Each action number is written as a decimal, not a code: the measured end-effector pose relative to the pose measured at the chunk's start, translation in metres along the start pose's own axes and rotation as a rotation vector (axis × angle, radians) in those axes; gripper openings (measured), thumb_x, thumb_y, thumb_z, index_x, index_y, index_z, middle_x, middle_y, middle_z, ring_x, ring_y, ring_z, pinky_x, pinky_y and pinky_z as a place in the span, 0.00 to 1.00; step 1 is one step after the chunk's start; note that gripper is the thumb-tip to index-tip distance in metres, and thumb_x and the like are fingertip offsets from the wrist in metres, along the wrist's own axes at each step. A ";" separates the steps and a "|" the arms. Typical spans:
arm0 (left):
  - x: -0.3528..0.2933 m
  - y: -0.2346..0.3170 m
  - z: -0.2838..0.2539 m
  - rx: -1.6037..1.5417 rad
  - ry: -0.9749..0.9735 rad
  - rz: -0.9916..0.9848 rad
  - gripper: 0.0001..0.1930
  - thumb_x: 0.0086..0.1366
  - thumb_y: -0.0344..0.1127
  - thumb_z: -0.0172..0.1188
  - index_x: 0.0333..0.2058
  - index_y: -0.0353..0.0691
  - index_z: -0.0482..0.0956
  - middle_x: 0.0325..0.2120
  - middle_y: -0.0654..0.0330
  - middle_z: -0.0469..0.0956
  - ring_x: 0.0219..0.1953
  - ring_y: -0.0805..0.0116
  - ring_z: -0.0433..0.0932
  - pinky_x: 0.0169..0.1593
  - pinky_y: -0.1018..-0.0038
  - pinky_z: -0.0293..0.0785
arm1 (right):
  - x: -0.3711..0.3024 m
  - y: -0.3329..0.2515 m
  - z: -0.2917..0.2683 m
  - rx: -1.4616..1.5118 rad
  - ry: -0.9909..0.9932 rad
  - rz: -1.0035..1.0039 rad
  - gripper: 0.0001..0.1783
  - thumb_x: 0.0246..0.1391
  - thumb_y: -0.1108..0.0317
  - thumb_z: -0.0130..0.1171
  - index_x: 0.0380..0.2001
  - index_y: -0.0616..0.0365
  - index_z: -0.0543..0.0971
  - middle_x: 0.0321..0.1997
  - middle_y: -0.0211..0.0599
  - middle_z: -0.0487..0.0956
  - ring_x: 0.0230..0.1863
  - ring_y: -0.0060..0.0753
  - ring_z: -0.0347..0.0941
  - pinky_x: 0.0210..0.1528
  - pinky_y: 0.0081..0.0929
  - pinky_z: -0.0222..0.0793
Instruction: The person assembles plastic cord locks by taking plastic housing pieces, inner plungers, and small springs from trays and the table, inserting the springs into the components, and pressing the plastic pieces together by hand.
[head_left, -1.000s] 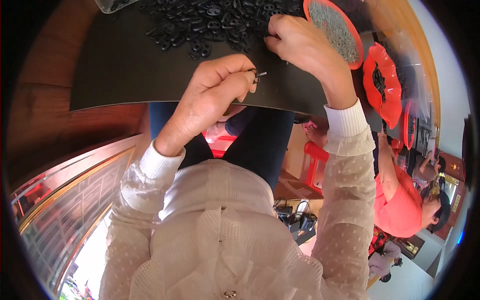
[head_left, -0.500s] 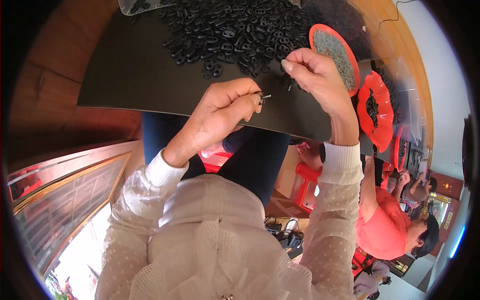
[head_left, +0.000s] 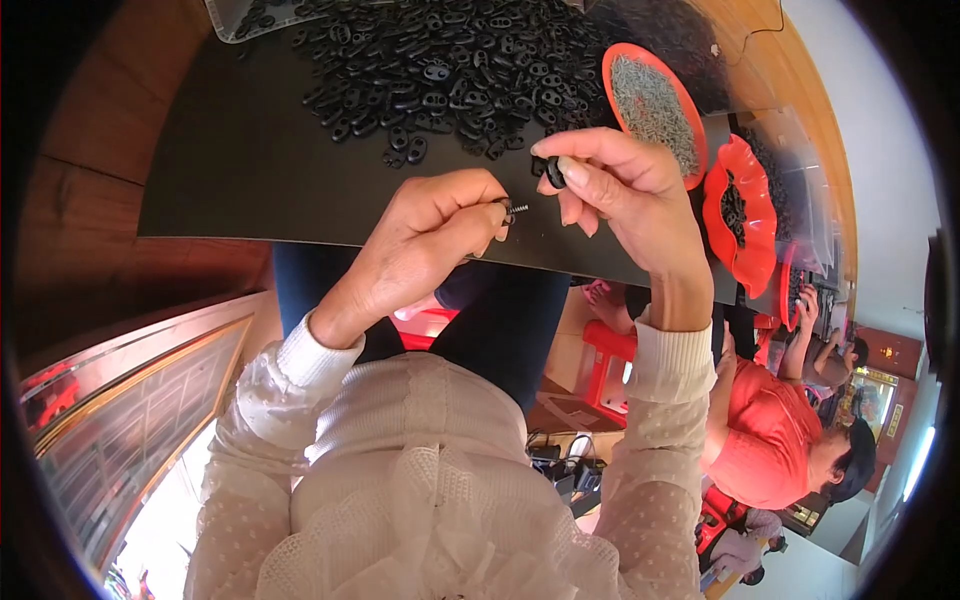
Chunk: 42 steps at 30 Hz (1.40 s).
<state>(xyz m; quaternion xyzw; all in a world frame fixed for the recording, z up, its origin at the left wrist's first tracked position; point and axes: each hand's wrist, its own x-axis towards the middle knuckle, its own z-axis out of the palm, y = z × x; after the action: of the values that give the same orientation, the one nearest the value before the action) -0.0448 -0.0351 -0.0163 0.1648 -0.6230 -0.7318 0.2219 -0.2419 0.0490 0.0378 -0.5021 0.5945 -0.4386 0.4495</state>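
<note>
Jutting from the left hand is a thin, coiled spring.

Silvery spring near black piece

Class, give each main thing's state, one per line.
Left hand: closed on dark part
Spring: protruding from left hand
Right hand: pinching black piece
Heaped black pieces: loose, on tabletop
Red oval dish: filled with grey metal pieces
Red wavy-edged bowl: holding dark pieces
</note>
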 end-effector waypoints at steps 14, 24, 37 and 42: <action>0.003 -0.006 0.001 -0.045 -0.012 0.043 0.06 0.61 0.27 0.52 0.25 0.32 0.73 0.18 0.67 0.67 0.21 0.82 0.63 0.25 0.80 0.59 | -0.012 -0.004 0.011 -0.100 -0.003 -0.041 0.09 0.59 0.69 0.57 0.41 0.61 0.79 0.28 0.25 0.77 0.23 0.10 0.62 0.22 0.11 0.56; 0.003 -0.008 -0.002 0.010 -0.020 0.033 0.09 0.65 0.30 0.49 0.26 0.37 0.73 0.19 0.69 0.69 0.23 0.83 0.68 0.26 0.83 0.63 | -0.011 -0.004 0.016 -0.177 0.004 -0.080 0.10 0.59 0.69 0.57 0.41 0.60 0.80 0.26 0.20 0.73 0.23 0.10 0.62 0.24 0.11 0.55; 0.005 -0.003 0.000 0.032 -0.007 0.009 0.09 0.66 0.33 0.50 0.28 0.37 0.74 0.19 0.70 0.68 0.22 0.84 0.66 0.25 0.83 0.63 | -0.010 -0.004 0.017 -0.124 0.034 -0.030 0.09 0.58 0.71 0.59 0.40 0.63 0.79 0.29 0.22 0.75 0.30 0.11 0.66 0.32 0.12 0.62; 0.008 -0.004 -0.001 0.070 -0.035 -0.006 0.09 0.67 0.34 0.50 0.29 0.37 0.75 0.19 0.70 0.68 0.22 0.84 0.65 0.25 0.83 0.60 | -0.007 -0.002 0.020 -0.085 0.055 0.015 0.06 0.57 0.72 0.59 0.37 0.62 0.77 0.28 0.21 0.75 0.28 0.10 0.65 0.29 0.11 0.61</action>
<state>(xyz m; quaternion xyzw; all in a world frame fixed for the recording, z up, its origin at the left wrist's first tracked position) -0.0513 -0.0392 -0.0198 0.1615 -0.6514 -0.7132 0.2026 -0.2215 0.0547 0.0358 -0.5041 0.6285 -0.4232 0.4143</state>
